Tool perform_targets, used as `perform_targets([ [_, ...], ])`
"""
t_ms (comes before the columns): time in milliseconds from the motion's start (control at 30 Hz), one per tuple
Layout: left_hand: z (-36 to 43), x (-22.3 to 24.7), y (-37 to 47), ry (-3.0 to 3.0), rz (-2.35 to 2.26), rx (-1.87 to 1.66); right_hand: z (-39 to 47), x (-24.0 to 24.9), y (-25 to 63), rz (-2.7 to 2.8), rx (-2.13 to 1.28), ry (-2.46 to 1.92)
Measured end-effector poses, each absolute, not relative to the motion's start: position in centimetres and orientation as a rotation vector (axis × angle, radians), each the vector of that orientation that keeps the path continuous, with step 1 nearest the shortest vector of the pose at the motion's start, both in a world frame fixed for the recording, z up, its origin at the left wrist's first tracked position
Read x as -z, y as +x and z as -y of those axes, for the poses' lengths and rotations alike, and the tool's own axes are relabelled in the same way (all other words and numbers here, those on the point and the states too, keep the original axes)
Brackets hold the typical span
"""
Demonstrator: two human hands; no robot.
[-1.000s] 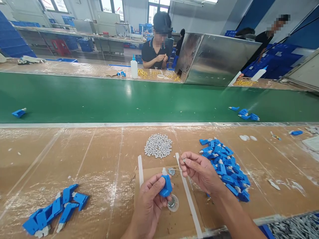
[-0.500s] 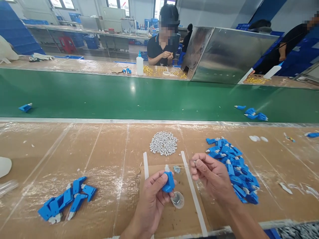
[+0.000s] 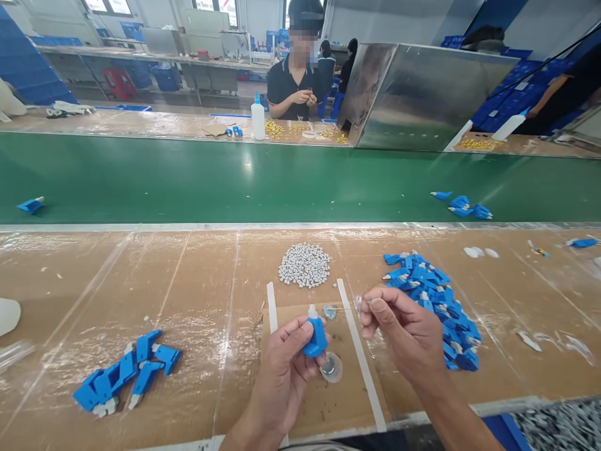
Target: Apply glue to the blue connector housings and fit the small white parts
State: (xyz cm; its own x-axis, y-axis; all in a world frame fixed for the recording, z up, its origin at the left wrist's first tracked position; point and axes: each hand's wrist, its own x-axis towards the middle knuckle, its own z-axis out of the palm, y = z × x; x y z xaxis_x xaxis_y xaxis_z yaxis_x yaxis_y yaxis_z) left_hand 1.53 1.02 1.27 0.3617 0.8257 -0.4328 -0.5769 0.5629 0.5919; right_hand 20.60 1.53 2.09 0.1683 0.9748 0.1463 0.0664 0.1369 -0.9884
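Observation:
My left hand [image 3: 292,357] grips a blue plastic part [image 3: 315,338] with a white tip pointing up, held above a cardboard sheet. In my right hand [image 3: 399,326], thumb and fingers pinch a thin stick [image 3: 345,308] that points left toward the blue part without touching it. A small light-blue blob [image 3: 329,312] lies on the cardboard behind the stick's end. Just beside my left fingers sits a small clear cup [image 3: 332,368], partly hidden. Beyond the cardboard lies a heap of small grey-white pieces [image 3: 304,265].
Blue parts with white tips form a large pile [image 3: 422,282] on the right and a smaller group [image 3: 126,373] on the left. Several more lie on the green belt [image 3: 282,181]. Across it a person [image 3: 295,88] works near a white bottle [image 3: 258,119].
The view has shifted slightly. Blue parts on the belt have moved a little left. Both hands keep their grips, and the stick stays close to the same spot.

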Motion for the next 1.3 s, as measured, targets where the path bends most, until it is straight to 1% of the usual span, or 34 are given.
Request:
perform_targets([
  [200, -1.0, -1.3, 1.6, 0.397, -0.763, -0.907, -0.5, -1.9, 19.0, 1.106, -1.040, -1.215],
  [333, -1.1, -1.3, 1.5, 0.442, -0.786, -0.893, -0.2, -1.8, 18.6, 1.099, -1.180, -1.197],
  [533, -1.1, -1.9, 1.2, 0.577, -0.780, -0.875, 0.1, -1.4, 18.3, 0.864, -1.500, -1.065],
  [667, -1.2, -2.0, 1.3, 0.677, -0.744, -0.901, 0.5, -1.8, 17.7, 0.781, -1.577, -1.024],
  [867, -1.2, -2.0, 1.6, 0.720, -0.719, -0.898, 1.1, -2.4, 16.9, 0.811, -1.531, -1.114],
  [967, -1.3, -2.2, 1.6, 0.628, -0.737, -0.861, 1.2, -2.6, 17.3, 0.865, -1.476, -1.119],
  [1067, -1.6, -2.7, 1.5, 0.421, -0.743, -0.738, 1.2, -3.1, 18.3, 1.104, -1.228, -1.137],
  [1200, -1.9, -3.6, 1.1, 0.243, -0.707, -0.570, 0.9, -3.9, 19.8, 1.614, -0.855, -1.108],
  [1300, -1.9, -4.2, 1.0, 0.221, -0.697, -0.489, 0.7, -4.2, 20.4, 1.835, -0.749, -1.021],
])
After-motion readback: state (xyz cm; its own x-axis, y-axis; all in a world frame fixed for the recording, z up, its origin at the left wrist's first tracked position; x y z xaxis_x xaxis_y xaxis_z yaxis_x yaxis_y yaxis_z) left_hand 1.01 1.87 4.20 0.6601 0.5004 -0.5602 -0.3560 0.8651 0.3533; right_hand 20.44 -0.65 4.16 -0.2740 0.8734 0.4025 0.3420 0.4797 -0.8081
